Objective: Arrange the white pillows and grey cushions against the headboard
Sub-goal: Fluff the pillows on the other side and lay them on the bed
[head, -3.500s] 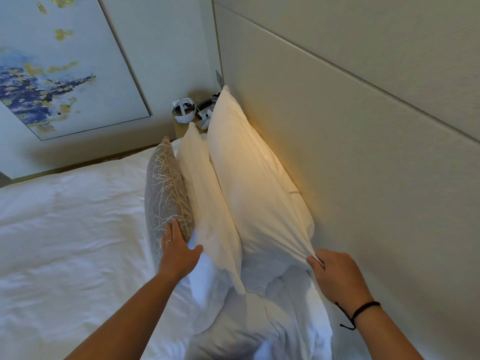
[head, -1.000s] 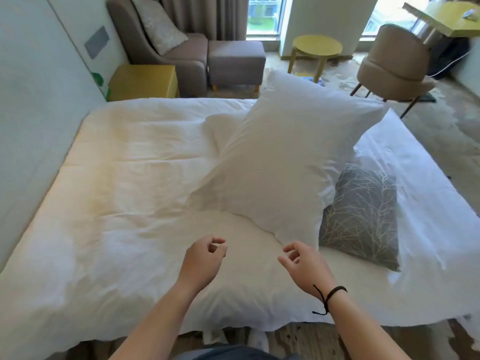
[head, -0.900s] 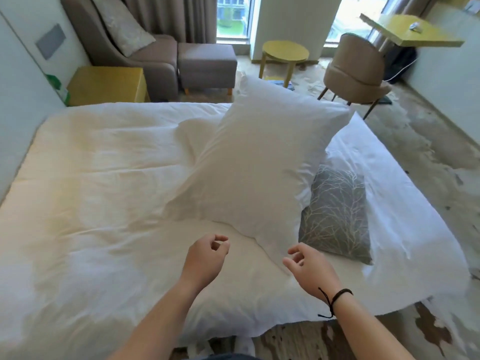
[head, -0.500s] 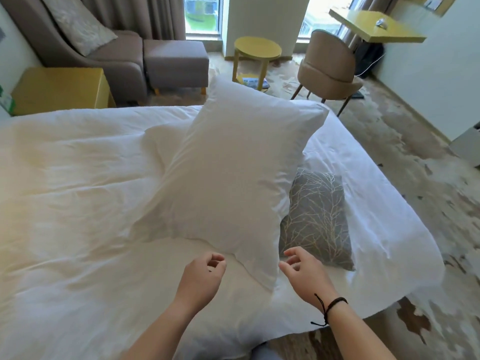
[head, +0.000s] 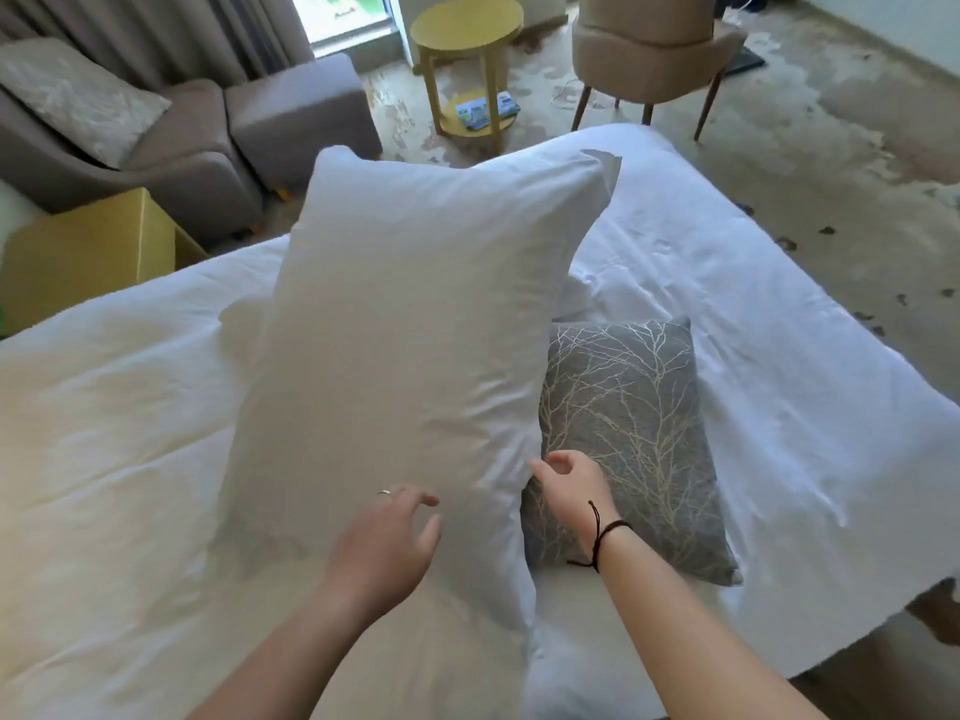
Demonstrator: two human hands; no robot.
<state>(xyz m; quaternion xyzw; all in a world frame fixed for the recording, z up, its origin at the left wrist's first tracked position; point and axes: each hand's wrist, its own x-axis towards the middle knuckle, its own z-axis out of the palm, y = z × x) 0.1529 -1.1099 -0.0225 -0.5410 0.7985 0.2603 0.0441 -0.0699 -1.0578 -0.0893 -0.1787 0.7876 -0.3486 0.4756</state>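
With both hands loose-fingered and holding nothing, the left hand [head: 387, 545] over the white pillow [head: 415, 366] and the right hand [head: 569, 491] at its edge beside the grey cushion [head: 634, 433], each grip should pinch a near corner before lifting.

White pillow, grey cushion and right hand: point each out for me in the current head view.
white pillow [head: 415, 330], head view, middle of its front face
grey cushion [head: 631, 423], head view, centre of the branch-patterned cover
right hand [head: 574, 485], head view, back of the hand

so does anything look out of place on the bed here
Yes. The white pillow lies askew across the middle of the bed, overlapping the grey cushion near the bed's edge. No headboard is in view. Magazines sit on the yellow table's lower shelf.
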